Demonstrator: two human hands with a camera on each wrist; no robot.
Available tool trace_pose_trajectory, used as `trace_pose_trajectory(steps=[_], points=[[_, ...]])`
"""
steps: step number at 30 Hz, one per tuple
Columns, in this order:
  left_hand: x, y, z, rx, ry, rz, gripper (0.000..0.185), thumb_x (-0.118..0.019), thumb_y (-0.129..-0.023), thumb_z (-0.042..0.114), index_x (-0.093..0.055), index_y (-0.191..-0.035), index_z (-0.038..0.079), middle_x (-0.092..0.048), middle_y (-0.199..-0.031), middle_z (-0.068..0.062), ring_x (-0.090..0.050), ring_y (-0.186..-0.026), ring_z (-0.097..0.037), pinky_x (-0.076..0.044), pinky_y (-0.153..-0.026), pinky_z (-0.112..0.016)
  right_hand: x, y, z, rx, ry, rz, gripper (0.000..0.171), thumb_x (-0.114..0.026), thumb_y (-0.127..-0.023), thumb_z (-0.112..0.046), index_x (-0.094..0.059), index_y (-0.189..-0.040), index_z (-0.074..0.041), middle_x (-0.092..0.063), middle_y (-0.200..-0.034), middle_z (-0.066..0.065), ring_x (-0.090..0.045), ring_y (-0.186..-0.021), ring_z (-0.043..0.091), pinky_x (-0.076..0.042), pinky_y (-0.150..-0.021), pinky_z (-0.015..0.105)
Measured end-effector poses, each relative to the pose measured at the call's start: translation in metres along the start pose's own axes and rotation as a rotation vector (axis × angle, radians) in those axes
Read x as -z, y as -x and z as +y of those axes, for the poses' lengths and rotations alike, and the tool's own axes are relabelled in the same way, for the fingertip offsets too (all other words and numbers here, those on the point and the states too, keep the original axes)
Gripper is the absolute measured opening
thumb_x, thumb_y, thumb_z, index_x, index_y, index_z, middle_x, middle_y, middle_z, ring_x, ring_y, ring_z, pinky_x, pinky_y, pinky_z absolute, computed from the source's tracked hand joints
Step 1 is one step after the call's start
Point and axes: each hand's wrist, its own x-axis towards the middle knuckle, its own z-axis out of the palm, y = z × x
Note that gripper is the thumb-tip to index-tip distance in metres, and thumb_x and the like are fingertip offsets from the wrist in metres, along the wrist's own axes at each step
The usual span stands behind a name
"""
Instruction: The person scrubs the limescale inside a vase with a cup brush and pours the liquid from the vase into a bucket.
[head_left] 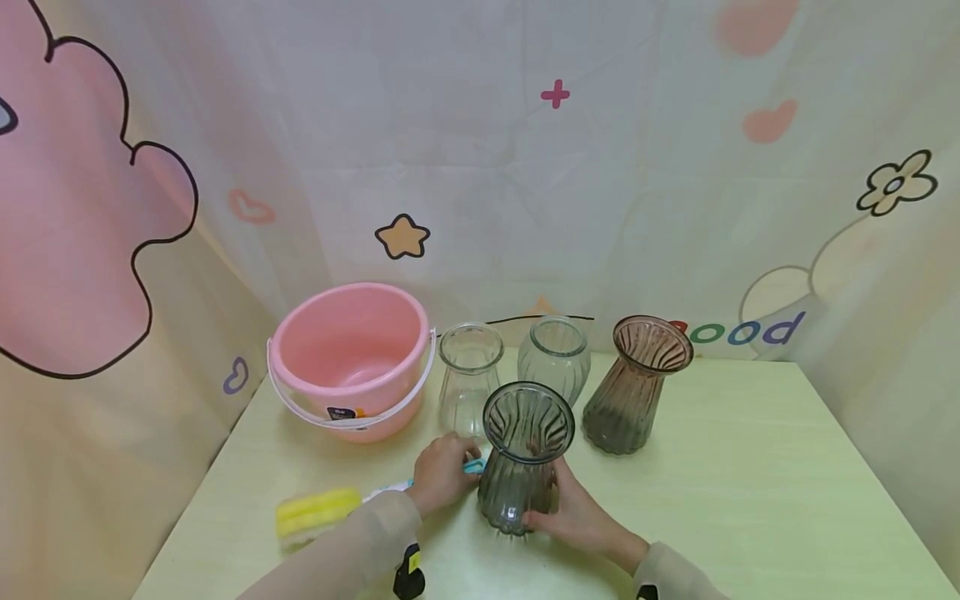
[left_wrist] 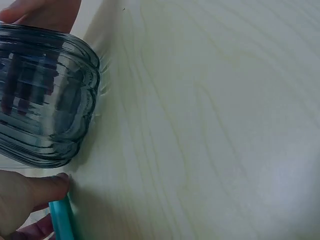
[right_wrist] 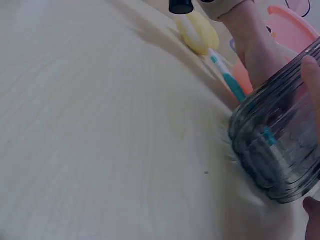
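A smoky grey ribbed glass vase [head_left: 525, 454] stands upright on the pale wooden table [head_left: 750, 483], near its front. My right hand [head_left: 572, 515] holds the vase low on its right side, fingers curled round the body. My left hand [head_left: 442, 472] sits just left of the vase and grips the teal handle [head_left: 474, 466] of a cleaning brush. The brush's yellow sponge head [head_left: 318, 510] lies on the table further left. In the left wrist view the vase [left_wrist: 45, 95] bulges above my thumb [left_wrist: 35, 192] and the teal handle [left_wrist: 62, 222]. The right wrist view shows the vase [right_wrist: 277, 150], the handle [right_wrist: 231, 82] and the sponge [right_wrist: 197, 31].
A pink bucket [head_left: 352, 358] with a white bail stands at the back left. Behind the grey vase are two clear glass vases [head_left: 468, 379] [head_left: 555, 357] and a brown ribbed vase [head_left: 636, 385]. A patterned cloth backdrop encloses the table on three sides.
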Motion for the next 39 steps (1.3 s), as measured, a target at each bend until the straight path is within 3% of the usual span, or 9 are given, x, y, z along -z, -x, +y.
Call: trace_pose_trajectory(steps=[4,9,15,21,24,29,32,39], points=[[0.012,0.004,0.003,0.018,0.023,-0.016,0.026,-0.079,-0.066,0.020,-0.069,-0.090,0.014,-0.063,-0.081,-0.001,-0.059,-0.073,-0.016,-0.041,-0.055,-0.027,0.005,-0.004,-0.007,0.010,0.004,0.037,0.103,-0.079,-0.069,-0.020,-0.009,-0.145,-0.018,-0.027,-0.147,0.016,-0.032,-0.130,0.040,-0.024,-0.103,0.059],[0.038,0.010,0.006,0.026,0.079,-0.028,0.028,-0.075,-0.071,0.019,-0.068,-0.097,0.014,-0.065,-0.092,-0.002,-0.061,-0.084,-0.019,-0.045,-0.062,-0.030,0.009,-0.009,-0.014,0.019,-0.007,0.027,0.103,-0.079,-0.069,-0.018,-0.009,-0.144,-0.015,-0.027,-0.147,0.015,-0.030,-0.132,0.038,-0.021,-0.105,0.058],[0.072,0.020,0.004,-0.026,0.232,-0.008,0.033,-0.070,-0.076,0.012,-0.063,-0.108,0.007,-0.065,-0.099,-0.007,-0.063,-0.089,-0.027,-0.050,-0.075,-0.038,0.011,-0.013,-0.018,0.034,-0.008,0.004,0.101,-0.080,-0.068,-0.021,-0.013,-0.144,-0.017,-0.032,-0.143,0.012,-0.028,-0.134,0.033,-0.021,-0.106,0.057],[0.108,0.035,-0.002,-0.073,0.365,-0.015,0.029,-0.068,-0.080,0.008,-0.063,-0.108,0.011,-0.065,-0.103,-0.001,-0.061,-0.091,-0.021,-0.050,-0.079,-0.037,0.011,-0.015,-0.019,0.042,0.013,-0.017,0.097,-0.080,-0.068,-0.024,-0.018,-0.143,-0.015,-0.036,-0.142,0.012,-0.031,-0.133,0.033,-0.023,-0.105,0.056],[0.125,0.040,-0.005,-0.103,0.387,0.004,0.025,-0.067,-0.080,0.008,-0.064,-0.105,0.011,-0.066,-0.100,0.001,-0.062,-0.089,-0.017,-0.050,-0.078,-0.033,0.010,-0.016,-0.021,0.055,0.025,-0.021,0.092,-0.080,-0.068,-0.024,-0.023,-0.141,-0.015,-0.039,-0.139,0.010,-0.034,-0.130,0.032,-0.026,-0.103,0.055],[0.152,0.045,-0.012,-0.149,0.413,0.094,0.019,-0.068,-0.079,0.003,-0.067,-0.097,0.010,-0.068,-0.091,-0.001,-0.064,-0.080,-0.012,-0.053,-0.072,-0.026,0.007,-0.017,-0.026,0.098,0.045,0.003,0.083,-0.081,-0.066,-0.026,-0.034,-0.134,-0.017,-0.049,-0.131,0.004,-0.043,-0.124,0.027,-0.033,-0.100,0.052],[0.169,0.046,-0.019,-0.115,0.397,0.168,0.015,-0.066,-0.080,0.003,-0.067,-0.094,0.009,-0.068,-0.087,-0.002,-0.063,-0.076,-0.011,-0.053,-0.067,-0.023,0.004,-0.018,-0.028,0.128,0.062,0.028,0.080,-0.082,-0.066,-0.028,-0.037,-0.132,-0.019,-0.051,-0.129,0.001,-0.045,-0.122,0.024,-0.033,-0.101,0.051],[0.208,0.049,-0.047,0.067,0.265,0.314,0.017,-0.063,-0.086,0.019,-0.066,-0.100,0.010,-0.068,-0.089,-0.003,-0.060,-0.074,-0.001,-0.049,-0.066,-0.015,-0.001,-0.018,-0.041,0.123,0.125,0.090,0.085,-0.083,-0.062,-0.030,-0.036,-0.131,-0.017,-0.050,-0.128,0.001,-0.044,-0.123,0.023,-0.033,-0.102,0.050]])
